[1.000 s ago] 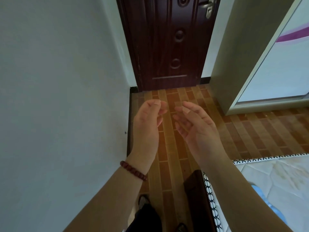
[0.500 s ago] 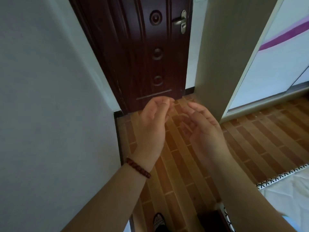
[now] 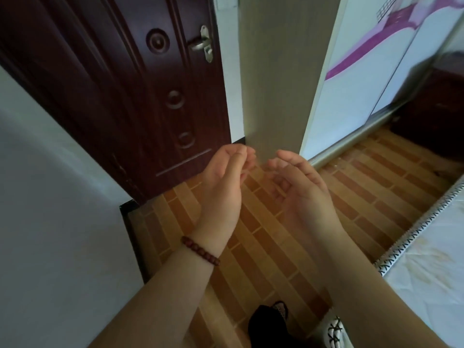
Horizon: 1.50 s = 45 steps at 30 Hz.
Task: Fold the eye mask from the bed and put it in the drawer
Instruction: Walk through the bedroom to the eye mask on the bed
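Empty grips both: left hand [image 3: 223,187] and right hand [image 3: 298,189], loosely cupped and apart, hang above the floor [image 3: 263,247] by the door [image 3: 140,96], evidently free for the pickup, with no eye mask visible on the bed [image 3: 431,259] edge at right.

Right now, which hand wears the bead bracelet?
The left hand: dark red bead bracelet circles its wrist. The right hand has a bare wrist.

Bed [image 3: 431,259] cut off at right edge, dark nightstand [image 3: 437,109] blurred (details unreadable)
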Tool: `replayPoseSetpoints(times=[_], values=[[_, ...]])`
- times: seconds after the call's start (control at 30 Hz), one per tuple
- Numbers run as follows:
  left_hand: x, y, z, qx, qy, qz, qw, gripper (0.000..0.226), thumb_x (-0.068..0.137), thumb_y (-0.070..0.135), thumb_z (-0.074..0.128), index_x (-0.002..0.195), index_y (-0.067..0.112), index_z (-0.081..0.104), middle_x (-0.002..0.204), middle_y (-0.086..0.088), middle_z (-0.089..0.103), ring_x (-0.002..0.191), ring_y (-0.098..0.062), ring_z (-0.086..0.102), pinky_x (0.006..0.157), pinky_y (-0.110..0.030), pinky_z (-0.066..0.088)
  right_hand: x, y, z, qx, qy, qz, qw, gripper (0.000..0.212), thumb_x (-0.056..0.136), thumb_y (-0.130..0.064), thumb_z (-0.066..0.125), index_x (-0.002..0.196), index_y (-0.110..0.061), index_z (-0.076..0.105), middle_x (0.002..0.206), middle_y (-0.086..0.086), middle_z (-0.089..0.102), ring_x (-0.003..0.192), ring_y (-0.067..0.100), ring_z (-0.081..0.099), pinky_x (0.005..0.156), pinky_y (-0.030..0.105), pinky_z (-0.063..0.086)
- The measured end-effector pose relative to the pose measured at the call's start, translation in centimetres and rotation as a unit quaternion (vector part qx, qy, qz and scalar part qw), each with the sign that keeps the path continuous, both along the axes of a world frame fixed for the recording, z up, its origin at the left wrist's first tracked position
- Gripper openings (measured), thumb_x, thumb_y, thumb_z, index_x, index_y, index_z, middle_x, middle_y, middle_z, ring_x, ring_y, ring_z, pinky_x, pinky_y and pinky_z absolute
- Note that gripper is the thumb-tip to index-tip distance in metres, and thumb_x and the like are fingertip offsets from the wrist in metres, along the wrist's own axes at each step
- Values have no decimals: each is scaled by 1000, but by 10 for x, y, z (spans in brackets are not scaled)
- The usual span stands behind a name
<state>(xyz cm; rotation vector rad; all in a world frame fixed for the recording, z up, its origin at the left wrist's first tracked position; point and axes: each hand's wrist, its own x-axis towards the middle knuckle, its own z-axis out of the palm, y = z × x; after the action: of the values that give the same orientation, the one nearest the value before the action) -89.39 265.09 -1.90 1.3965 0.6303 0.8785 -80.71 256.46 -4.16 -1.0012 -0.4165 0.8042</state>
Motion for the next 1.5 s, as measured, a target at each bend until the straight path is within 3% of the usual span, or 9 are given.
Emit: replayPoseSetpoints(times=[0.1,0.23,0.5,0.7,0.8,0.9,1.1,1.37,1.5], values=[[47,19,2,-14,-15,-12,1000,18,82,34,49,75,29,65,73,16,68,81,-3,65,77,-21,50,44,12,5,0,-17,-20,1000,15,88,-19,63,87,-29,73,90,-5,73,87,14,68,75,25,55],[99,33,3,-7,-3,-36,999,18,82,36,49,76,31,66,76,17,68,84,-4,66,85,-29,49,93,21,10,-3,-28,-62,998,15,82,-25,63,79,-34,75,83,-11,74,78,6,69,63,17,51],[183,35,0,6,3,-121,993,19,83,38,48,81,34,66,79,14,66,88,-10,65,83,-28,48,160,14,5,-17,12,-144,989,10,87,-23,65,92,-25,73,91,-2,72,86,14,67,69,22,53],[248,42,-8,26,15,-214,976,24,87,42,44,85,38,68,89,9,70,93,-11,67,85,-26,51,208,12,4,-48,-15,-225,973,11,85,-25,64,84,-32,73,91,-6,71,85,11,67,75,26,48],[285,44,-12,14,16,-267,963,27,86,45,42,89,33,66,91,8,71,95,-11,67,92,-31,50,235,10,6,-36,-20,-270,962,16,81,-24,63,81,-35,74,89,-8,72,81,8,68,69,19,50],[323,48,-10,20,22,-323,946,27,87,46,41,88,36,65,90,13,71,95,-9,67,93,-32,50,258,8,7,-34,-20,-324,945,15,80,-23,64,79,-36,74,84,-10,72,78,5,68,68,18,49],[394,57,-5,52,13,-412,910,29,91,44,37,82,43,64,89,14,69,94,-6,66,94,-34,49,297,15,7,-56,-4,-435,899,11,77,-25,69,87,-30,71,88,-12,72,88,6,67,83,33,41],[448,51,-11,33,-1,-524,851,26,90,43,39,85,33,63,89,9,69,94,-10,66,92,-32,49,320,17,8,-30,9,-547,837,10,72,-23,70,78,-30,75,83,-11,73,79,8,63,80,30,43],[459,20,-9,18,2,-580,815,25,89,42,39,84,32,62,85,13,67,93,-8,64,93,-32,48,312,-7,10,-21,17,-604,796,18,81,-14,66,75,-29,75,80,-9,72,80,12,61,80,30,41]])
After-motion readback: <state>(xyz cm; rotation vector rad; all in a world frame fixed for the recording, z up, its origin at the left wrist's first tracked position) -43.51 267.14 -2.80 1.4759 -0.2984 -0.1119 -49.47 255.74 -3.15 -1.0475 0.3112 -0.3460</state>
